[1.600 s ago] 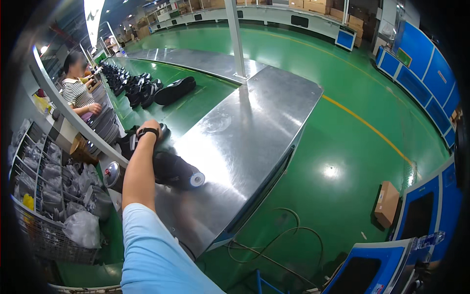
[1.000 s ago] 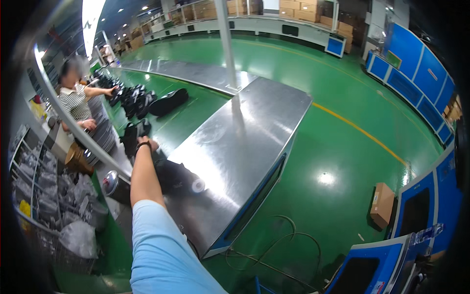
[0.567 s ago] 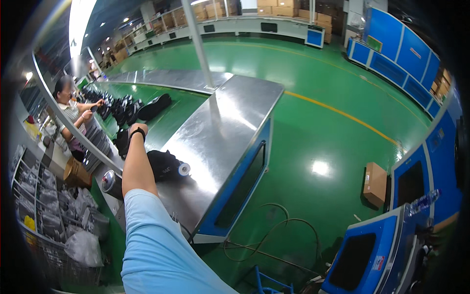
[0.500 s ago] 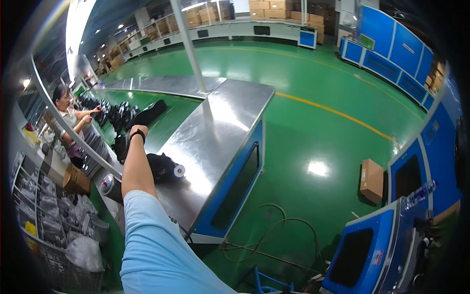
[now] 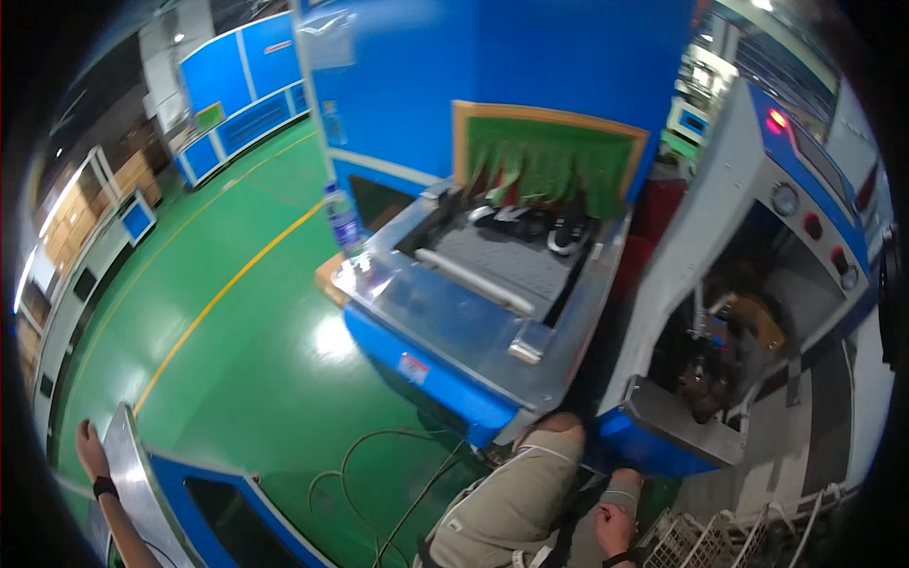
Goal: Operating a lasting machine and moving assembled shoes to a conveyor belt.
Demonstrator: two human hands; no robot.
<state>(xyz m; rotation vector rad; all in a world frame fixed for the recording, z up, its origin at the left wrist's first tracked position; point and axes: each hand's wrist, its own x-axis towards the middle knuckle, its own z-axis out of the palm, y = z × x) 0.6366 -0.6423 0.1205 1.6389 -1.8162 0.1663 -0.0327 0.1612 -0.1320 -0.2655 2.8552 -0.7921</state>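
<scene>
My left hand (image 5: 91,451), a dark band on its wrist, is out at the far left beside the metal bench top (image 5: 133,483); its fingers look loosely extended, and no object shows in it. Low on the right, next to my knee, my right hand (image 5: 614,528) is closed with curled fingers; nothing visible sticks out of it. Ahead stands a blue machine with a conveyor belt (image 5: 507,257). Black shoes with white soles, one of them a sneaker (image 5: 568,227), lie on that belt before a green strip curtain (image 5: 549,161).
A plastic bottle (image 5: 344,222) stands on the conveyor's metal corner. To the right is a machine with a gauge (image 5: 785,199), knobs and a red light. White wire racks (image 5: 729,540) are at lower right. A hose (image 5: 355,473) loops over the green floor (image 5: 246,350).
My view has swung right, from the bench with shoes to the conveyor machine. The black shoe that my left hand held out is no longer in it. My right hand has come into view.
</scene>
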